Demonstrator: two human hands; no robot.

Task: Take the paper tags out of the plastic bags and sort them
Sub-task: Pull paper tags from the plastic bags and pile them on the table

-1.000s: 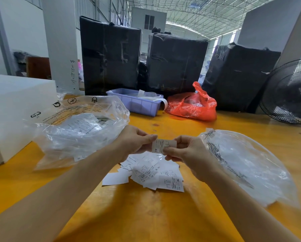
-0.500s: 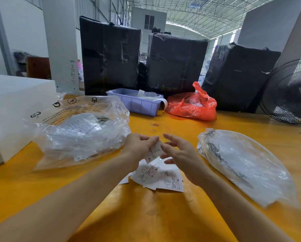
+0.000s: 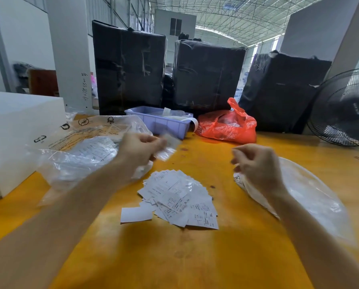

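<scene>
Paper tags (image 3: pixel 175 200) lay heaped for sorting; beyond the heap the left hand (image 3: pixel 140 151) pinched a small blurred bag (image 3: pixel 167 148), ready to empty; the right hand (image 3: pixel 255 165) hung loosely curled, empty.

Left hand (image 3: pixel 140 150) raised over the yellow table (image 3: pixel 195 257), a blurred small clear bag (image 3: pixel 167 148) pinched in its fingers, right hand (image 3: pixel 257 165) held loosely curled and empty, loose paper tags (image 3: pixel 174 199) heaped between them, large plastic bags (image 3: pixel 80 151) laid at either side.

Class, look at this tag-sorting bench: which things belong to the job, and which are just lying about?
Job: pile of paper tags; clear plastic bags left and right; left hand pinching a small bag; right hand.
Lying about: red bag; purple tray; fan; white box.
</scene>
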